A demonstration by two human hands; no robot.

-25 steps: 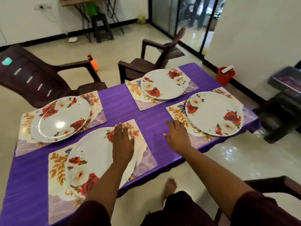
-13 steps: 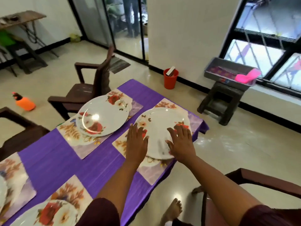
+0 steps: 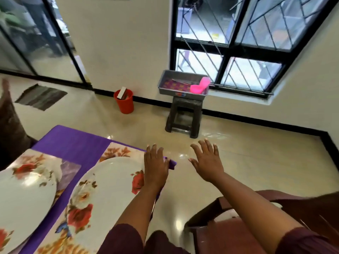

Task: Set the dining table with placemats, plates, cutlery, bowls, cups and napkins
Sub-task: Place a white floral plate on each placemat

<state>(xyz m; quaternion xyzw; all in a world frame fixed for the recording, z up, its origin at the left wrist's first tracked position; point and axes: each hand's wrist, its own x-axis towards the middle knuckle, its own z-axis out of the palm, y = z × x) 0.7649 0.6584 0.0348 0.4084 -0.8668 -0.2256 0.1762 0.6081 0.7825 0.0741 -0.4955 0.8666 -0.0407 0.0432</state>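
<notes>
Item 1, left hand (image 3: 156, 166): lying flat with straight fingers close together, covering the right edge of the nearer plate (image 3: 108, 189) and the table corner; holding nothing.

Item 2, right hand (image 3: 207, 162): hanging open over the floor (image 3: 247, 162), well clear of the table edge, fingers straight and slightly spread; holding nothing.

Item 3, nearer plate: white with red flowers, sitting on a floral placemat (image 3: 117, 151) at the table's right corner.

Item 4, second plate (image 3: 23, 195): same pattern, sitting on its own placemat (image 3: 67, 171) to the left, apart from the first.

Item 5, table (image 3: 73, 143): wearing a purple cloth, showing between and beyond the two mats.

Item 6, grey tub (image 3: 183, 85): standing on a dark stool (image 3: 183, 118) under the window (image 3: 238, 43), holding a pink scoop-like piece (image 3: 200, 86) and patterned items too blurred to name.

Item 7, red bucket (image 3: 124, 103): standing against the wall (image 3: 119, 43), left of the stool, with a light slab sticking out.

Item 8, brown chair (image 3: 229, 222): standing just beside the person, under the right forearm, between the table and the open floor.

Item 9, dark mat (image 3: 40, 96): lying on the floor before the glass doors (image 3: 36, 43).
</notes>
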